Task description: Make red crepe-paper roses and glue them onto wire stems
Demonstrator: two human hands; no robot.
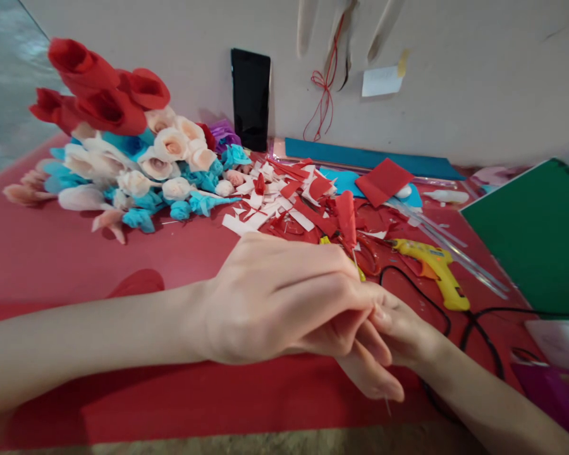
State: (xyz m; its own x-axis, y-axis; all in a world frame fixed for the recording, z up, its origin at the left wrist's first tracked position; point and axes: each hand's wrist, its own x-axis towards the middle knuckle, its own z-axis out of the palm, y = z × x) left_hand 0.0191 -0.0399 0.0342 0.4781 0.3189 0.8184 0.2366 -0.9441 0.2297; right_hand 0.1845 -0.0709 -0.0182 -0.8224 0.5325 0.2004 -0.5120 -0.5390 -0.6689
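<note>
No legible text anywhere

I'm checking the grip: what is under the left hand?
Under the left hand lies the right hand, partly covered; a thin wire pokes out below. Which fingers pinch it is hidden.

The widest open stretch is the bare red table (52,253) at the left and lower left of the frame, with a strip along the bottom edge below the forearms. The clasped left hand (284,297) and right hand (405,328) block the centre. Upper left is closed by a heap of paper flowers (137,158); upper centre, beyond the hands, is littered with paper scraps (284,202). Right of centre a yellow glue gun (436,268) and its black cable (526,312) cross the surface, clear glue sticks (455,246) just beyond. A green sheet (535,234) fills the right edge, a purple object (554,385) the lower right corner. A black phone (250,98) leans on the back wall.
</note>
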